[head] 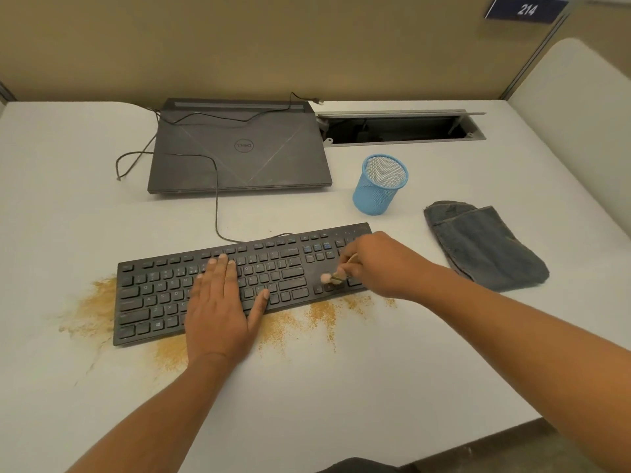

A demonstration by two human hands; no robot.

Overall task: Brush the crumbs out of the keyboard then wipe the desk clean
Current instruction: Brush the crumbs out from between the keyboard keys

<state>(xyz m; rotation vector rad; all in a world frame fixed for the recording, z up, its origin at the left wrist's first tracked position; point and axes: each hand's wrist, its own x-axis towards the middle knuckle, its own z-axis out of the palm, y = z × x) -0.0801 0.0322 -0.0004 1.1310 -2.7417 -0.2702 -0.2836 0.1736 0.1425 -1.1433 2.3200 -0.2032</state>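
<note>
A black keyboard (164, 288) lies slightly askew on the white desk (341, 387). My left hand (222, 302) rests flat on its middle keys, fingers spread. My right hand (379, 264) holds a small brush (336, 276) over the keyboard's right end, with the pale bristle tip touching the area near the arrow keys. Tan crumbs (99, 305) are scattered on the desk to the left of the keyboard and along its front edge (321, 314). A folded grey cloth (485, 247) lies on the desk to the right of my right hand.
A shut dark laptop (239, 148) with cables across it sits behind the keyboard. A blue mesh pen cup (379, 186) stands empty behind the keyboard's right end. An open cable slot (399, 128) is at the back. The desk's front edge (478, 445) is near right.
</note>
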